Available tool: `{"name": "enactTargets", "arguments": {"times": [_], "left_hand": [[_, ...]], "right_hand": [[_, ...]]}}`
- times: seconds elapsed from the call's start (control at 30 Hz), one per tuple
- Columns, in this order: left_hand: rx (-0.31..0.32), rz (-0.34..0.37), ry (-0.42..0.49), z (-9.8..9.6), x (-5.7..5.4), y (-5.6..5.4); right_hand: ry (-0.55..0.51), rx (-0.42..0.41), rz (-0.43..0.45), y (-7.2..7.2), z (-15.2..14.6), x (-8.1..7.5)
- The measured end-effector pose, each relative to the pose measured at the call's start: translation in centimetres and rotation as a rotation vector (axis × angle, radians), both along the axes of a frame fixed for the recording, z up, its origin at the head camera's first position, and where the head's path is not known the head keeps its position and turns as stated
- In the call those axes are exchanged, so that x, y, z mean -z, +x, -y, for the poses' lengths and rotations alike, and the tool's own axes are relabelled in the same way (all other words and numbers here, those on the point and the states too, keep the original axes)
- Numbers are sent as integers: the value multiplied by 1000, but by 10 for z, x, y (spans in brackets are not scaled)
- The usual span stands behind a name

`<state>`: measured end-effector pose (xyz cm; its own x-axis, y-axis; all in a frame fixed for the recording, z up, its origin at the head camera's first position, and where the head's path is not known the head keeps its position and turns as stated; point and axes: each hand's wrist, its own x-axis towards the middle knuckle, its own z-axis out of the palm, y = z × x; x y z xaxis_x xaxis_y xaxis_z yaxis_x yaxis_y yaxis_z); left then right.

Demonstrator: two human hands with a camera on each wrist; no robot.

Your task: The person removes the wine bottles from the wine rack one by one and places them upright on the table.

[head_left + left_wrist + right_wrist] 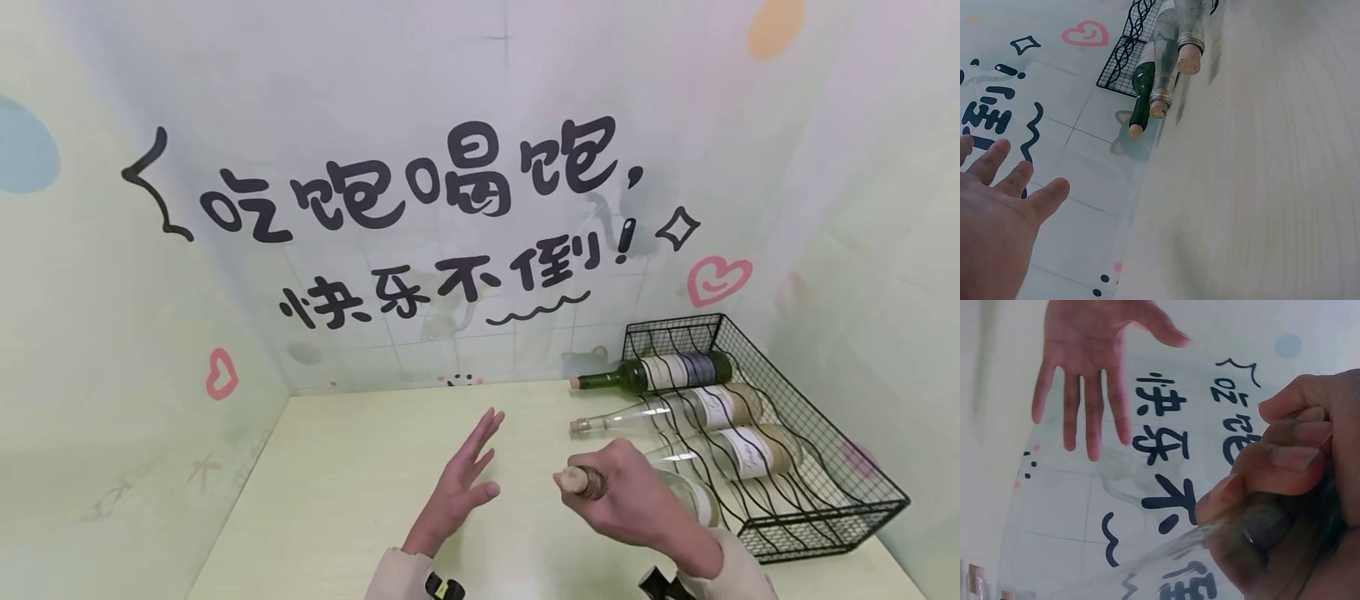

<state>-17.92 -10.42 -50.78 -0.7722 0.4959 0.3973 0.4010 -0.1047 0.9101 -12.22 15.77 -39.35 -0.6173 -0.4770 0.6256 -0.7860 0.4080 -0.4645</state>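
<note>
My right hand [633,496] grips the neck of a clear glass bottle, its fingers curled round it. The bottle's cork [576,480] sticks out past the thumb side. Behind that hand shows clear glass with a white label [702,502]; whether it belongs to the held bottle I cannot tell. In the right wrist view a stretch of clear glass [1166,556] runs from the curled fingers [1279,462] toward the lower left. My left hand [457,492] is held up over the table with its fingers straight and spread, touching nothing.
At the right stands a black wire rack [810,533] with wavy bars. A green bottle [637,375] and clear bottles [693,410] [750,454] lie in it, necks pointing left. The pale wooden table [315,483] meets a printed backdrop [375,358] behind.
</note>
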Motion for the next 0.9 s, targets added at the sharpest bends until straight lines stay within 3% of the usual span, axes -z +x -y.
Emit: {"name": "enactTargets", "arguments": {"times": [0.17,0.37,0.53,0.73,0.9], "left_hand": [[13,-9,-18,-8,-7,-2],[18,-39,-55,-17,-18,-6],[37,-11,-87,-26,-27,-7],[70,30,-136,-38,-31,-7],[89,23,-177,-48,-32,-8]], "right_hand": [[-77,-42,78,-4,-8,-13],[-151,-37,134,-10,-16,-26],[-208,-28,194,-21,-24,-33],[-344,-145,285,-32,-32,-38],[-408,-179,358,-38,-34,-42]]}}
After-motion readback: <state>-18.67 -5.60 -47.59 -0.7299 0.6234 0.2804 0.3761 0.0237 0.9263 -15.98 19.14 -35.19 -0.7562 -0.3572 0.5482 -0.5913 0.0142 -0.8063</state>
